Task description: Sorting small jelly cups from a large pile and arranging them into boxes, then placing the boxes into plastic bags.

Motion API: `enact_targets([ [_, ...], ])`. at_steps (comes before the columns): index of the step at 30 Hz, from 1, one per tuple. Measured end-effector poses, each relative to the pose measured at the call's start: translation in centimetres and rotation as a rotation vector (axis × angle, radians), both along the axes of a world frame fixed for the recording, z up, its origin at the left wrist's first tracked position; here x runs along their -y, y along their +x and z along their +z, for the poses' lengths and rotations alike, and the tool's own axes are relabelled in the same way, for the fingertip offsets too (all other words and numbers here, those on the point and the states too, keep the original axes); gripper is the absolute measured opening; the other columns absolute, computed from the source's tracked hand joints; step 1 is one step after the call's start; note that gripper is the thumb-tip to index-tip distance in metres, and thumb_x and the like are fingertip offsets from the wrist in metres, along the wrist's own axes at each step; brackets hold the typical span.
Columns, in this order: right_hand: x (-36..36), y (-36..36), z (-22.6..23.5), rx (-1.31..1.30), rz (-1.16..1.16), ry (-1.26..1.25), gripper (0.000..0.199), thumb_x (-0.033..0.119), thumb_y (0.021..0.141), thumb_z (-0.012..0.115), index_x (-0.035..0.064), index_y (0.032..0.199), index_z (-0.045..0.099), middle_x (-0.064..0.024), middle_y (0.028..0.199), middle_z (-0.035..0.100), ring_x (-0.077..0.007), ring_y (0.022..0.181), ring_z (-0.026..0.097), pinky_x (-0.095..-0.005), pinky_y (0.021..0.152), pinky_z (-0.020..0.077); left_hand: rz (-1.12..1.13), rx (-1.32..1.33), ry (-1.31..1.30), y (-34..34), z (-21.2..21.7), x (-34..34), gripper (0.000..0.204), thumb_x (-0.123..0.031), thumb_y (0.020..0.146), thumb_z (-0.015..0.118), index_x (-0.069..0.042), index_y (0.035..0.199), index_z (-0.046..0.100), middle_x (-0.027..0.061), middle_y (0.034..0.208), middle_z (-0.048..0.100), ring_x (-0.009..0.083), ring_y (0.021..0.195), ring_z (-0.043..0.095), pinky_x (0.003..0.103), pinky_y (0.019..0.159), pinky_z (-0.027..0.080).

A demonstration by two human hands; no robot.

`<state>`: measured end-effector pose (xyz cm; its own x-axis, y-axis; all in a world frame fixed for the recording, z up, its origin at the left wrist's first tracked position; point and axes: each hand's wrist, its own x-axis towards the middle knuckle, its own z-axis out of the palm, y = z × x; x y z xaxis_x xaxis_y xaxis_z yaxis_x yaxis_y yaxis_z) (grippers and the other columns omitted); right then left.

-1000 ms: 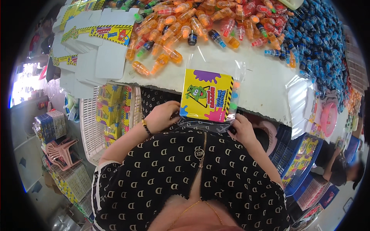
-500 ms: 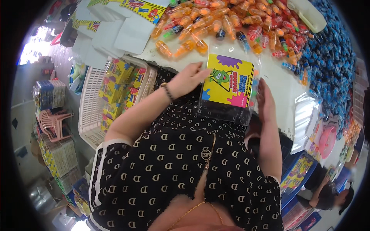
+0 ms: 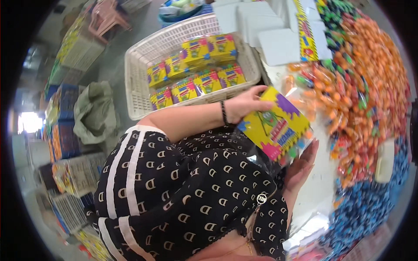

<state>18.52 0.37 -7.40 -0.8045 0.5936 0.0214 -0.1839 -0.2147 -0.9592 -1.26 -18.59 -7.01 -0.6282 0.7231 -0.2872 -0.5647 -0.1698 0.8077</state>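
A yellow printed box in a clear plastic bag is held up over the table's near edge, tilted. Its front bears a green cartoon figure with purple and pink splashes, and small coloured bottle ends show along its lower right side. My left hand grips the upper left edge, thumb on the front and the other fingers mostly hidden behind. Beside the lower right side is my right hand, its fingers stretched out along the bag; whether the palm touches it I cannot tell.
To the left, a white plastic basket holds several bagged yellow boxes. White cardboard trays lie at the back of the table. Heaps of orange bottles and blue bottles cover the right side, with a cream scoop-like container among them.
My view has swung left, bringing the basket into fuller sight. The bagged box is now tilted and turned towards the basket, still in my left hand; my right hand stays beside it.
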Motion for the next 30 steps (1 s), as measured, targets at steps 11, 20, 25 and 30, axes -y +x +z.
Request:
enact_targets([
  [11,-4.0,-1.9,-3.3,0.295,-0.111,0.240,0.047,0.027,0.101,0.042,0.0034,0.141,0.037,-0.0136,0.143,0.043,-0.0263,0.129,0.043,-0.0396,0.107,0.0326,1.056,0.242,0.107,-11.0,-9.8,28.1,0.056,-0.046,0.095,0.051,-0.006,0.134,0.047,0.0159,0.130,0.056,0.0328,0.120,0.054,0.056,0.100,0.043],
  [20,-3.3,-1.6,-4.2,0.415,-0.244,0.126,0.036,0.011,0.101,0.042,-0.0008,0.135,0.043,-0.0159,0.130,0.051,-0.0238,0.120,0.051,-0.0338,0.104,0.0395,1.495,0.452,-0.053,-19.6,-20.7,30.8,0.067,-0.060,0.092,0.049,-0.007,0.134,0.045,0.0166,0.138,0.049,0.0376,0.126,0.045,0.063,0.103,0.031],
  [25,-3.3,-1.8,-4.8,0.508,-0.276,0.243,0.032,0.010,0.101,0.041,-0.0038,0.130,0.046,-0.0151,0.125,0.054,-0.0211,0.117,0.053,-0.0322,0.102,0.0423,1.379,0.419,-0.031,-22.3,-26.2,28.0,0.071,-0.060,0.092,0.048,-0.006,0.138,0.041,0.0164,0.141,0.045,0.0380,0.126,0.045,0.065,0.104,0.029],
  [30,-3.9,-1.7,-5.5,0.547,-0.295,0.292,0.027,0.007,0.100,0.043,-0.0032,0.125,0.049,-0.0137,0.121,0.057,-0.0192,0.113,0.055,-0.0307,0.100,0.0443,1.317,0.556,-0.291,-23.5,-26.1,27.4,0.074,-0.059,0.091,0.051,-0.005,0.140,0.037,0.0158,0.142,0.044,0.0379,0.124,0.047,0.063,0.103,0.031],
])
